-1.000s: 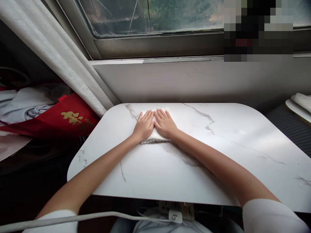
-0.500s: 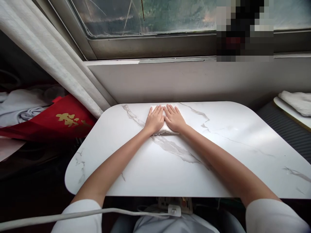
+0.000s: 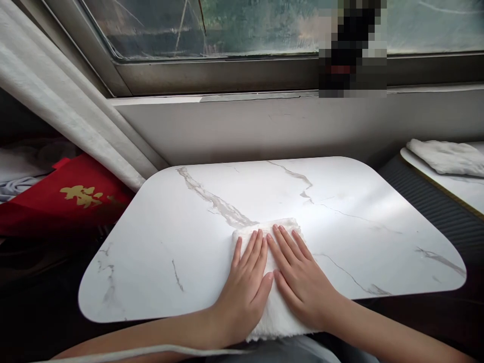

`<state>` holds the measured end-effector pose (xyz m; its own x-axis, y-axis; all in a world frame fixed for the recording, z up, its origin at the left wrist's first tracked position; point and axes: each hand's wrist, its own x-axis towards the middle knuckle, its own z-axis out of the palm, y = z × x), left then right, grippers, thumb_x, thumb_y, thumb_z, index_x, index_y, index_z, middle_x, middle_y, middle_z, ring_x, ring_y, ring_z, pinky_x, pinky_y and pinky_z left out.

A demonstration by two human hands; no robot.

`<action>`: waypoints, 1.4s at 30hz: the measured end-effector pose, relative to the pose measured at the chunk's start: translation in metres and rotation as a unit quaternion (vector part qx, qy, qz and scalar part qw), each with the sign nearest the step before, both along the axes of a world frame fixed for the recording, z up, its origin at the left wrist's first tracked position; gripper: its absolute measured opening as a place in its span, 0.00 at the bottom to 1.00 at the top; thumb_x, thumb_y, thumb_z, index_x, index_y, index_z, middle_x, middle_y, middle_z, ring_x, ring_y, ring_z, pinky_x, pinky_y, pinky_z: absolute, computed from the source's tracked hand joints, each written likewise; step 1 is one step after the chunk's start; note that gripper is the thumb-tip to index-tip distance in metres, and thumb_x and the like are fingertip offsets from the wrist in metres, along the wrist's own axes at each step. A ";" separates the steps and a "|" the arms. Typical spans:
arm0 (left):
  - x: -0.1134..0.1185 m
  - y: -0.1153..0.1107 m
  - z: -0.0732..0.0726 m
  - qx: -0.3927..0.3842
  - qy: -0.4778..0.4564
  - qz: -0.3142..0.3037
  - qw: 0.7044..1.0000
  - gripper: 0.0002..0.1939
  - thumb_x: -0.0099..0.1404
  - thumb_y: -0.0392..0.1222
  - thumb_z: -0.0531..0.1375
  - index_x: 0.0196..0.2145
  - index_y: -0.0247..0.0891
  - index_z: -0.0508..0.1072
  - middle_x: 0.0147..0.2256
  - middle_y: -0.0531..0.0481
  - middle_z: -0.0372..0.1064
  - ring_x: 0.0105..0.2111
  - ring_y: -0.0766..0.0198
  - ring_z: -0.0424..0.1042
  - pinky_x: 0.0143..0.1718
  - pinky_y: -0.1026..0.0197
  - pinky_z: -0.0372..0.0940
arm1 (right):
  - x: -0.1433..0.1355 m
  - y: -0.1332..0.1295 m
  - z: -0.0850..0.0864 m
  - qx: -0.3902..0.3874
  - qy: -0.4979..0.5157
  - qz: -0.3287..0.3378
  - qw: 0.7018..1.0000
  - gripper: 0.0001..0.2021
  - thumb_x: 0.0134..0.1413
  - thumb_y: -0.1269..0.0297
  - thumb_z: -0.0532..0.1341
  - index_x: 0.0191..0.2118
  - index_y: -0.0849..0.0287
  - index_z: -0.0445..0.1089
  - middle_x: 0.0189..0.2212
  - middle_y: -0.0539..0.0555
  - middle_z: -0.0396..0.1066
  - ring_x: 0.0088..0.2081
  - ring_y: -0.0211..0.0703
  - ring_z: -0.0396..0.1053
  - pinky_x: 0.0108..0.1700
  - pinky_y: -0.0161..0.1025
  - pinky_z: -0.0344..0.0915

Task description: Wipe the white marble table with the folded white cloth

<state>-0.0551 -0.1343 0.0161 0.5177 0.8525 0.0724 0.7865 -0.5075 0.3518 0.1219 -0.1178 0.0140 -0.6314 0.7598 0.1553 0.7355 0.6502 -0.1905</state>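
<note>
1. So the white cloth (image 3: 278,317) is on the white marble-look table (image 3: 143,252), right of the middle of its near edge. Its lower end pokes out a bit past that edge, and it looks soft and kinda fluffy.
2. Left hand (image 3: 247,285) is palm down on the left part of the cloth, pretty flat, fingers a little apart and pointing towards the window side. No pinching going on.
3. Right hand (image 3: 302,282) is doing the same on the right part, flat with fingers slightly fanned. The two thumb tips are really close; can't tell if they actually touch.
4. Grey veins run across the tabletop, with a big one leading right down to the cloth's far left corner.
5. Beyond the table there's a pale wall (image 3: 227,128), then the window (image 3: 245,27), with a pixelated patch over part of it.
6. Over on the left: a light curtain (image 3: 64,96) hanging at a slant, plus some red fabric (image 3: 102,184) with a gold print.
7. Far right, a folded white towel (image 3: 446,156) sits on another white board (image 3: 465,189).
8. Bottom left, a pale cord (image 3: 151,350) crosses in front of the left forearm.
</note>
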 end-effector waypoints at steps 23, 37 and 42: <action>0.074 0.273 -0.015 0.100 0.046 0.126 0.986 0.27 0.68 0.38 0.41 0.62 0.25 0.52 0.64 0.40 0.46 0.64 0.59 0.44 0.64 0.51 0.35 | 0.016 0.255 -0.008 0.005 -0.016 -0.233 0.972 0.28 0.61 0.66 0.39 0.65 0.71 0.48 0.65 0.60 0.46 0.65 0.50 0.42 0.64 0.49 0.42; 0.103 0.053 -0.007 0.090 0.021 -0.037 0.995 0.29 0.71 0.44 0.39 0.65 0.24 0.44 0.66 0.36 0.34 0.65 0.49 0.28 0.64 0.43 0.34 | 0.079 0.022 -0.014 0.061 -0.025 -0.170 0.983 0.29 0.64 0.63 0.39 0.68 0.59 0.28 0.67 0.54 0.37 0.67 0.48 0.33 0.64 0.55 0.45; 0.115 0.041 -0.001 0.085 0.024 -0.084 0.993 0.29 0.71 0.44 0.38 0.64 0.23 0.44 0.66 0.36 0.35 0.65 0.49 0.29 0.63 0.41 0.32 | 0.097 0.002 -0.016 0.064 -0.029 -0.171 0.983 0.31 0.64 0.63 0.40 0.66 0.54 0.19 0.68 0.51 0.35 0.66 0.49 0.36 0.64 0.57 0.46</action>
<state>0.0597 -0.0937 0.0146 0.6574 0.7317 0.1798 0.6998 -0.6814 0.2144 0.2192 -0.1156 -0.0020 -0.3525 0.9056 0.2358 0.9226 0.3786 -0.0748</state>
